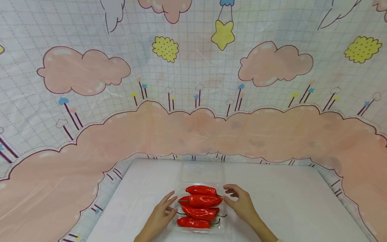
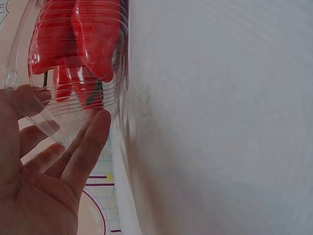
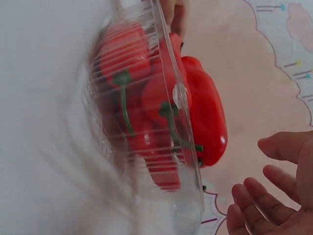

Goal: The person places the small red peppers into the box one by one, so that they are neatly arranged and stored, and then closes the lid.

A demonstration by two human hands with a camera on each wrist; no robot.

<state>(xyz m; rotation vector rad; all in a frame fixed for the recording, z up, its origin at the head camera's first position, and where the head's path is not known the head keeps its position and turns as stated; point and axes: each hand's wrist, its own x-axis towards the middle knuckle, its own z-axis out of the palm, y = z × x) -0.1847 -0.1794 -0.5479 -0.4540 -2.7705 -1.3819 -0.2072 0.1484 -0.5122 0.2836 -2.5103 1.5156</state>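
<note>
Several shiny red peppers (image 1: 205, 201) with green stems lie crosswise in a clear plastic clamshell box (image 1: 218, 230), heaped above its rim. The box's clear lid (image 1: 202, 173) is folded back on the far side. My left hand (image 1: 158, 215) is at the box's left side. Its extended fingers touch the ribbed wall in the left wrist view, with the thumb near the rim. On the other side is my right hand (image 1: 242, 203), its fingers loosely bent and holding nothing. The right wrist view shows it a little apart from the box and a pepper (image 3: 204, 115) bulging past the rim.
The box stands on a white tabletop (image 1: 290, 198), near the front edge of the head view. Behind and beside the table hangs a cloth (image 1: 193, 131) printed with pink clouds and stars.
</note>
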